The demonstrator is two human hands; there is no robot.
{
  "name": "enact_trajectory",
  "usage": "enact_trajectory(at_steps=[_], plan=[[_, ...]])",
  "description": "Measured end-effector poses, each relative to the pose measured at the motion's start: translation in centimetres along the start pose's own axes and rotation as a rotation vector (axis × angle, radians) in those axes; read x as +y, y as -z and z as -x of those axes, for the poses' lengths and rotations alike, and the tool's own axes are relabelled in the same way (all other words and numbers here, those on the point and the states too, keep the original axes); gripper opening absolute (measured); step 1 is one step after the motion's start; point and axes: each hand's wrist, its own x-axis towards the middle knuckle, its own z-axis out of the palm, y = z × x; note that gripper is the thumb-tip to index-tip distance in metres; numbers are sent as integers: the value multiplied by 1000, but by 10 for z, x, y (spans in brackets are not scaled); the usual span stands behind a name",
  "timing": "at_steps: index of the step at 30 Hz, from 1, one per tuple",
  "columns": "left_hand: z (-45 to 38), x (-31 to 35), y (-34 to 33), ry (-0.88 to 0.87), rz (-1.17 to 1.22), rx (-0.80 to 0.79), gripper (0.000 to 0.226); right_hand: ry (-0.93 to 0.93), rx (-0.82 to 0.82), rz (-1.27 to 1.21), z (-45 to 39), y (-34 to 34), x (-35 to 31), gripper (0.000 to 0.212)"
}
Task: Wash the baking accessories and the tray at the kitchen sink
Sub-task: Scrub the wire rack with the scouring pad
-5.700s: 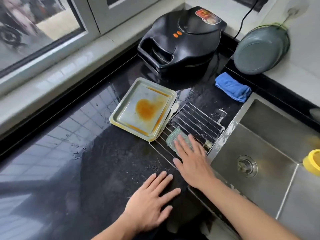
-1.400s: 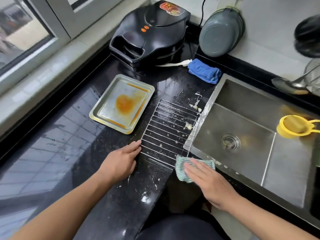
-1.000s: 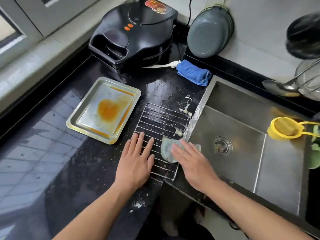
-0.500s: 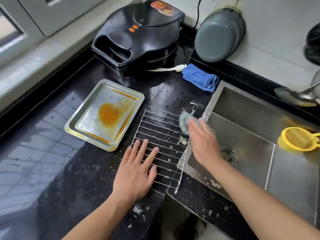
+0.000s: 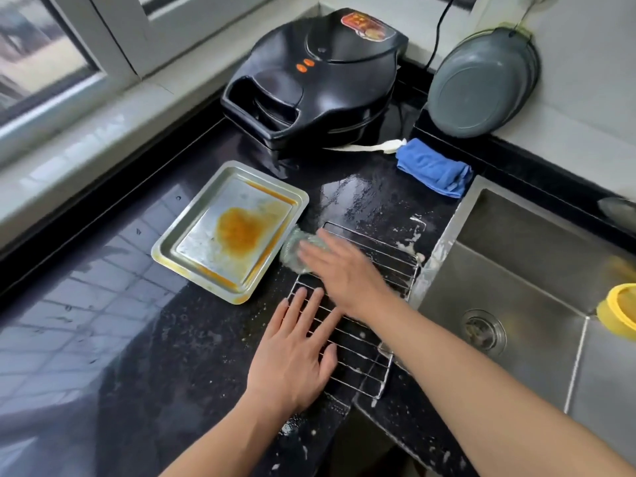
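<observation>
Rack (image 5: 375, 266) of thin wire lies flat on the black tabletop (image 5: 144, 339), its right edge just beside the sink (image 5: 537, 270) rim, with suds along that edge. We press our left hand (image 5: 292, 356) flat on the rack's near left corner, grip spread, fingers straight and fanned over the wires. Our right hand (image 5: 344, 270) reaches across to the rack's far left corner, grip also spread, fingers straight and pressing a greenish scrubber (image 5: 292, 251) down onto the wires; the hand and scrubber are blurred. The scrubber sits at the gap between rack and tray (image 5: 234, 232), and we cannot tell whether it touches the tray.

That tray lies on the tabletop just left of the rack, turned at an angle, with an orange-brown stain in its middle and orange residue along its rim. Behind both, at the tabletop's far edge, stands a black cooker (image 5: 316, 77) with its lid down. A blue cloth (image 5: 433, 170) lies folded near the sink's far left corner, with a whitish handle (image 5: 371, 148) poking out beside it. A grey basin (image 5: 478, 84) leans against the wall behind the cloth. Inside the sink we see the drain (image 5: 481, 330) and, at the right edge of view, a yellow cup (image 5: 619, 311). Foam flecks dot the tabletop near its front edge.
</observation>
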Motion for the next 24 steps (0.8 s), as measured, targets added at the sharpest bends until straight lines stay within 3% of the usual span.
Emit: enact_trajectory(at_steps=[3, 4, 6, 12, 17, 20, 24], plan=[[0, 1, 0, -2, 9, 15, 58, -469, 139, 37, 1, 20, 36, 58], [1, 1, 0, -1, 10, 14, 58, -548, 136, 50, 6, 22, 46, 59], [0, 0, 1, -2, 12, 10, 57, -512, 78, 59, 9, 22, 51, 66], [0, 1, 2, 5, 2, -12, 58, -149, -44, -80, -29, 14, 27, 70], [0, 2, 2, 13, 19, -5, 58, -227, -41, -35, 50, 28, 66, 71], [0, 1, 2, 8, 29, 5, 59, -376, -40, -59, 117, 40, 88, 72], [1, 3, 1, 5, 17, 12, 60, -443, 15, -137, 135, 30, 42, 73]])
